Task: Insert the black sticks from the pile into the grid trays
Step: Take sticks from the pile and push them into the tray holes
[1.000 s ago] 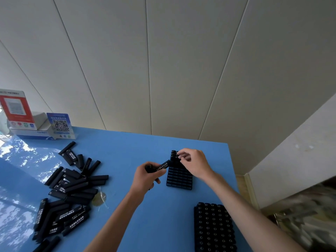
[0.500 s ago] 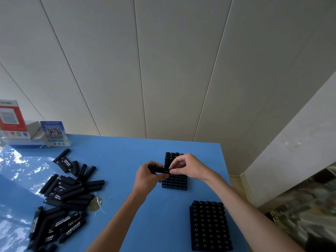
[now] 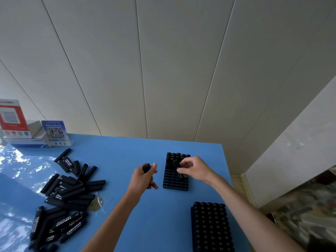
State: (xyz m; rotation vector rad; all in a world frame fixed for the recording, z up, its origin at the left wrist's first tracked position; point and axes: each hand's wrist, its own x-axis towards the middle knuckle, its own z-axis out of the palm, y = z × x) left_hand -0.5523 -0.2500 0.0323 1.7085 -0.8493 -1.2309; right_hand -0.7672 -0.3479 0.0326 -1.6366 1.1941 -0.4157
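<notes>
2 grid trays (image 3: pixel 175 180), 2 hands (image 3: pixel 195 170) gripping sticks (image 3: pixel 177 169)

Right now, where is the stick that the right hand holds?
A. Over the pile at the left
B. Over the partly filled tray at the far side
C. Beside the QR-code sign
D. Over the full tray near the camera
B: the right hand pinches a black stick above the far tray, whose back rows alone hold sticks.

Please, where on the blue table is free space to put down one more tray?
Bare blue shows between the stick pile and the half-filled tray, behind the left hand, and near the front edge between the forearms. It is crowded on the left by the pile and at the right by the full tray.
</notes>
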